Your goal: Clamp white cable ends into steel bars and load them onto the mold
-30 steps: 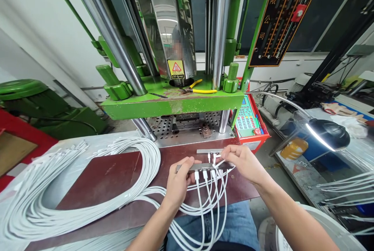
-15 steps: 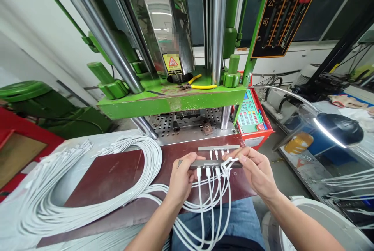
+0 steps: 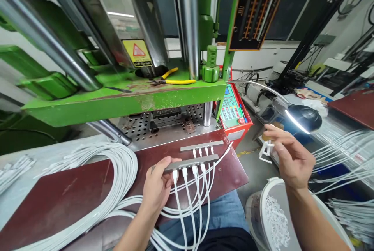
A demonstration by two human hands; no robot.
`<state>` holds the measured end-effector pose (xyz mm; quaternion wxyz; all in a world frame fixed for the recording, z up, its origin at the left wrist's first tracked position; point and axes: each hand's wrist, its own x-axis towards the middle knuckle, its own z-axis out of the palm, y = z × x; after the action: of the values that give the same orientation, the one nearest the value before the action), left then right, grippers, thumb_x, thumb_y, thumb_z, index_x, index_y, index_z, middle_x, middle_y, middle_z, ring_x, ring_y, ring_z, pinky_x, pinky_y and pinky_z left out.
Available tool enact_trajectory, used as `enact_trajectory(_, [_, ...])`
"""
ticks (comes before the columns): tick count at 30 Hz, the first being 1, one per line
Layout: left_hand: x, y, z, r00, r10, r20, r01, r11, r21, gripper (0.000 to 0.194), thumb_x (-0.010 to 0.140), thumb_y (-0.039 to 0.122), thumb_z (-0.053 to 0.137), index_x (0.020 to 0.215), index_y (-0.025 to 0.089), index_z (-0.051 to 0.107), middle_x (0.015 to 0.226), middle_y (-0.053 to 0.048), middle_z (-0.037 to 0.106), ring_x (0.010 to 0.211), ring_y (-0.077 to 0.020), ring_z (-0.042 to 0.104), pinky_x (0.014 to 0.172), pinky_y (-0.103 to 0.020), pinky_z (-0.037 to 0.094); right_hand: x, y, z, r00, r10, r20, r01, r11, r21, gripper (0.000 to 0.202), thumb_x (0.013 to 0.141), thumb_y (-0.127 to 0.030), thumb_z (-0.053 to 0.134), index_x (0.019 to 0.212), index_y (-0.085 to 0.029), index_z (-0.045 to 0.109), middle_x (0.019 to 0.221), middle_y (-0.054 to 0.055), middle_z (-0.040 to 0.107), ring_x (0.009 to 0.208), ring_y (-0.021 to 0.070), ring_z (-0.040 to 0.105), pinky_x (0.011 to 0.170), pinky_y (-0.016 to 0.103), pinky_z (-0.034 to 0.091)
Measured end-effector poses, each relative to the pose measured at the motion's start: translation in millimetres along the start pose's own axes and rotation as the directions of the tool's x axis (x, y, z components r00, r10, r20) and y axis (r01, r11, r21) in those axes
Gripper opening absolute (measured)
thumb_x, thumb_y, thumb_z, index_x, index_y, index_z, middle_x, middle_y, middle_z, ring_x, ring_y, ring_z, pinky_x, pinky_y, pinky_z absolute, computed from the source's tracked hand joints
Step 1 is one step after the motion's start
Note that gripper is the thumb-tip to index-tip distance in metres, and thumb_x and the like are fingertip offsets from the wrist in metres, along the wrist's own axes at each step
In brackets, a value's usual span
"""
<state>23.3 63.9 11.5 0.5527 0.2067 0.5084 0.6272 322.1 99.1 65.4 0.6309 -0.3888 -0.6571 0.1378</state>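
My left hand (image 3: pixel 157 179) grips the left end of a grey metal bar (image 3: pixel 191 163), from which several white connectors on cables hang. A second metal bar (image 3: pixel 201 146) with white connectors lies just behind it on the dark red board (image 3: pixel 233 169). Out to the right, my right hand (image 3: pixel 292 157) pinches a small branched white plastic piece (image 3: pixel 266 151) between thumb and fingers, above and beyond a white bucket (image 3: pixel 273 182) holding many similar white pieces.
A green press (image 3: pixel 125 105) with steel columns stands ahead, yellow-handled pliers (image 3: pixel 179 82) on its plate. Coiled white cables (image 3: pixel 124 165) lie at left. A red control box (image 3: pixel 233 106), a lit lamp (image 3: pixel 304 118) and more cables (image 3: pixel 341 145) are at right.
My right hand has left the metal bar and moved right with the white plastic piece. My left hand still holds the bar. The camera view has shifted to the right.
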Motion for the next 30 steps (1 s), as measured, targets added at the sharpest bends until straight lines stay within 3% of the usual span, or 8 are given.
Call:
enact_trajectory(5, [-0.2,15.3,3.0,0.997,0.046,0.069,-0.050,0.997,0.052,0.024,0.069,0.035,0.067,0.066,0.011,0.069,0.054,-0.002,0.060,0.040,-0.0054,0.039,0.034,-0.017,0.020,-52.3,86.2,-92.2,0.928,0.275,0.253,-0.013,0.700,-0.715,0.019,0.076,-0.036,0.054,0.066,-0.020,0.057,0.094,0.009,0.067,0.098,0.0266,0.061,0.090,0.042,0.044])
enact_trajectory(6, [0.5,16.3,3.7,0.994,0.054,0.095,-0.060,0.996,0.062,0.025,0.071,0.035,0.065,0.067,0.011,0.069,0.052,-0.001,0.058,0.040,-0.0054,0.038,0.035,-0.017,0.020,-64.2,100.6,-112.8,0.850,0.438,0.292,-0.028,0.591,-0.806,0.022,0.074,-0.038,0.053,0.062,-0.021,0.057,0.084,0.009,0.068,0.088,0.0266,0.064,0.081,0.040,0.047])
enact_trajectory(9, [2.4,16.3,6.9,0.983,0.075,0.169,-0.094,0.989,0.111,0.026,0.074,0.036,0.062,0.070,0.012,0.070,0.043,0.002,0.048,0.040,-0.0055,0.036,0.036,-0.017,0.020,-88.6,124.3,-154.6,0.412,0.872,0.263,-0.017,0.296,-0.955,0.023,0.069,-0.035,0.053,0.051,-0.021,0.059,0.060,0.009,0.066,0.061,0.0278,0.065,0.055,0.035,0.047])
enact_trajectory(11, [2.7,15.1,10.3,0.975,0.074,0.210,-0.107,0.983,0.152,0.026,0.076,0.037,0.061,0.072,0.013,0.070,0.043,0.003,0.046,0.040,-0.0055,0.034,0.037,-0.017,0.020,-87.9,119.6,-154.4,0.418,0.881,0.222,-0.071,0.275,-0.959,0.026,0.074,-0.038,0.051,0.062,-0.021,0.067,0.070,0.009,0.070,0.068,0.0293,0.067,0.058,0.036,0.048])
enact_trajectory(14, [1.3,12.5,16.5,0.964,0.068,0.259,-0.124,0.971,0.205,0.028,0.078,0.038,0.059,0.073,0.012,0.070,0.043,0.003,0.045,0.041,-0.0056,0.034,0.037,-0.017,0.021,-61.6,83.4,-109.3,0.676,0.681,0.281,-0.189,0.529,-0.827,0.034,0.083,-0.047,0.046,0.083,-0.022,0.070,0.093,0.007,0.071,0.087,0.0257,0.066,0.076,0.035,0.049])
enact_trajectory(17, [-1.0,9.3,22.1,0.951,0.070,0.302,-0.146,0.960,0.239,0.030,0.080,0.038,0.057,0.076,0.012,0.070,0.043,0.003,0.044,0.041,-0.0059,0.035,0.038,-0.017,0.022,-26.9,29.6,-32.9,0.735,0.481,0.477,-0.146,0.800,-0.583,0.033,0.090,-0.044,0.042,0.096,-0.022,0.066,0.100,0.006,0.068,0.092,0.0204,0.062,0.082,0.030,0.046])
enact_trajectory(24, [0.2,13.0,24.5,0.957,0.132,0.257,-0.194,0.953,0.235,0.036,0.082,0.043,0.057,0.080,0.010,0.069,0.043,0.004,0.044,0.039,-0.0057,0.033,0.037,-0.018,0.023,0.9,-30.8,104.3,0.494,0.153,0.856,-0.074,0.988,-0.134,0.033,0.093,-0.042,0.043,0.108,-0.020,0.063,0.096,0.003,0.068,0.080,0.0150,0.061,0.071,0.025,0.044])
enact_trajectory(30, [-27.1,4.6,22.5,0.895,-0.117,0.431,0.126,0.992,0.007,0.053,0.081,0.054,0.053,0.113,0.012,0.053,0.073,-0.005,0.065,0.057,-0.0137,0.058,0.056,-0.026,0.045,23.4,-17.0,143.6,0.525,0.085,0.847,-0.079,0.996,-0.052,0.030,0.090,-0.040,0.050,0.098,-0.018,0.068,0.093,0.002,0.069,0.084,0.0156,0.062,0.073,0.024,0.042])
